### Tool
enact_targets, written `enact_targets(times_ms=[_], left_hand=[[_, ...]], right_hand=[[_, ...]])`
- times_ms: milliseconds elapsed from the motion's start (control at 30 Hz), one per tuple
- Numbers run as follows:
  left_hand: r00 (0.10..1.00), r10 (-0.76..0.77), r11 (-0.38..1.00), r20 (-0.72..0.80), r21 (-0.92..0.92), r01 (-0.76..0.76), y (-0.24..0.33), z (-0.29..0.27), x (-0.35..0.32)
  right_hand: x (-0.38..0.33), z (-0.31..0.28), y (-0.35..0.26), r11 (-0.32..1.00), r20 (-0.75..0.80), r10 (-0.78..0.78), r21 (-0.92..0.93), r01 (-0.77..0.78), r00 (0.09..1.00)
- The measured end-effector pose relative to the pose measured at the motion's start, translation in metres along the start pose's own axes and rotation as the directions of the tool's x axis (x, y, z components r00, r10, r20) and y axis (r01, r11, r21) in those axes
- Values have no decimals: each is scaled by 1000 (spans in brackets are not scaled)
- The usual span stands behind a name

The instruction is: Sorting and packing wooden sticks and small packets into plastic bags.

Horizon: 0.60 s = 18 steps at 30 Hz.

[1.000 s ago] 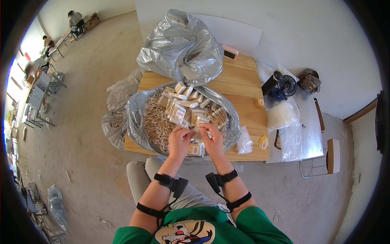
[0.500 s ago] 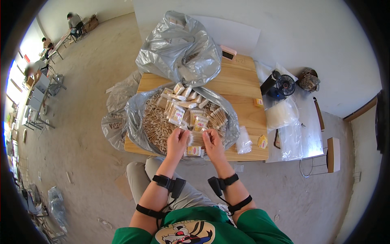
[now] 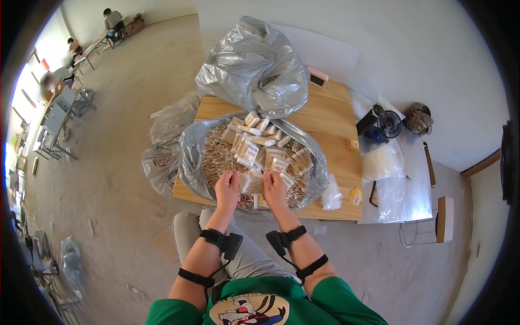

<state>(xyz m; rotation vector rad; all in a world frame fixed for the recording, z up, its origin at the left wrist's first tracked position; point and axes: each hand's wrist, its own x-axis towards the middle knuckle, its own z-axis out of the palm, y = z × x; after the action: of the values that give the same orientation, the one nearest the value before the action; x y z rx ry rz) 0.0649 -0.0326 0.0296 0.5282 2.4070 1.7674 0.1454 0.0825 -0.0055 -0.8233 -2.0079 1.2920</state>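
Observation:
Both hands hold one pack of cotton swabs [image 3: 252,184] by its ends, above the near edge of an opened grey plastic bag [image 3: 192,146]. My left hand [image 3: 227,189] is closed on the left end. On the right end, my right hand [image 3: 275,189] pinches with thumb and fingers. Wooden sticks show in a row through the clear wrapping. Below and beyond lie many loose cotton swabs [image 3: 216,162] and a heap of packed swabs [image 3: 247,153] with small labels. Another pack [image 3: 261,202] is partly hidden under the held one.
A full grey plastic bag [image 3: 249,65] stands at the back of the wooden table [image 3: 338,141]. Clear plastic sleeves [image 3: 331,195] and a yellow label [image 3: 355,196] lie at right. A black fan [image 3: 388,123] is on the side table. Other people sit far left.
The view has shifted, so the table appears farther right. My hands, with the swab pack between them, have moved left relative to the bag.

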Motion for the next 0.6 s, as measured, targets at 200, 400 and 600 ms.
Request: enact_targets(times_ms=[200,400,600], left_hand=[[990,52,998,-129,39,-47,-42,-24,19],[979,41,997,-198,68,-28,-49,-39,35],[972,95,981,-214,188,-55,-57,-42,41]], right_hand=[[3,31,-6,995,-45,-41,-90,36,998],[6,58,5,994,113,41,97,-52,993],[2,74,-30,976,265,48,191,-102,963]])
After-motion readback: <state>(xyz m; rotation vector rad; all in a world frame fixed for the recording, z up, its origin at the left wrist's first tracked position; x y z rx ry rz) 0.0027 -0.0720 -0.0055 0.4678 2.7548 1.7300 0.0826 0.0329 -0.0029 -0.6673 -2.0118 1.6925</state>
